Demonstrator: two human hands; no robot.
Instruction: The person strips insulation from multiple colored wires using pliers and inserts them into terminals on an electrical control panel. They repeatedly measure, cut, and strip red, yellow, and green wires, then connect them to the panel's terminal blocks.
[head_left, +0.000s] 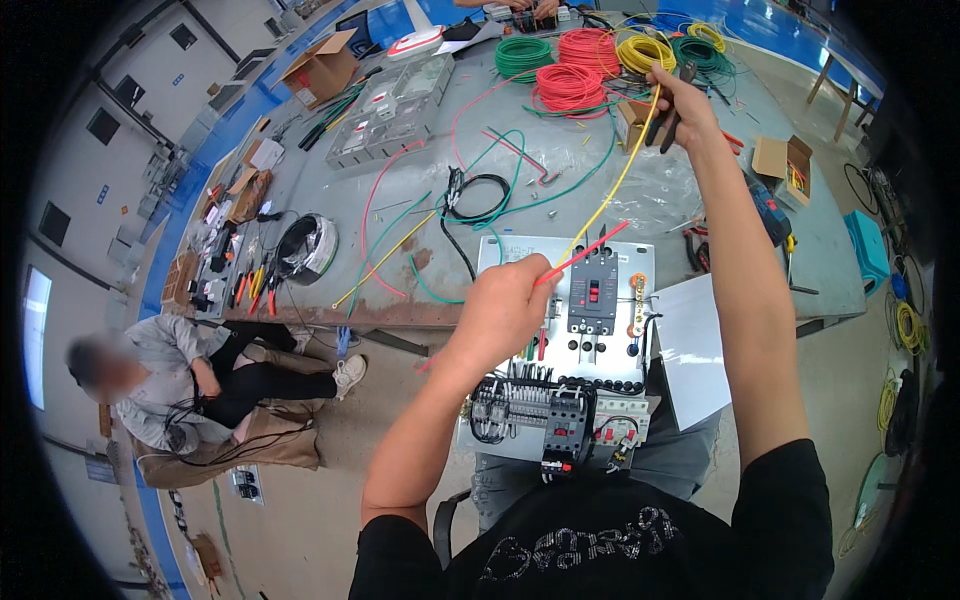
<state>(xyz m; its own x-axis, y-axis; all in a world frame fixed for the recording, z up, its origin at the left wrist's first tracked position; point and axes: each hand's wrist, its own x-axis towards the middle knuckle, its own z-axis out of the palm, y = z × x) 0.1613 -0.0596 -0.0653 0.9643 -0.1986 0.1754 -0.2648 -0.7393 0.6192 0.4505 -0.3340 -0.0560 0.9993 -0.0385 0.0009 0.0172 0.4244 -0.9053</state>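
Observation:
My left hand (500,305) is closed around a short red wire (590,250) and the near end of a yellow wire (615,185), just above a white electrical panel (560,345) on my lap. That panel carries a black circuit breaker (593,290) and rows of black components along its near edge. My right hand (685,105) is raised far out over the grey table (700,200), pinching the yellow wire's far end together with dark-handled pliers (672,110). The yellow wire runs taut between both hands.
Coils of green (522,55), red (570,88) and yellow wire (645,50) lie at the table's far side, loose wires in the middle. A clear plastic enclosure (390,110), cardboard boxes (322,68), hand tools (250,285) and a black wire spool (305,248) sit left. A person (190,385) sits on the floor.

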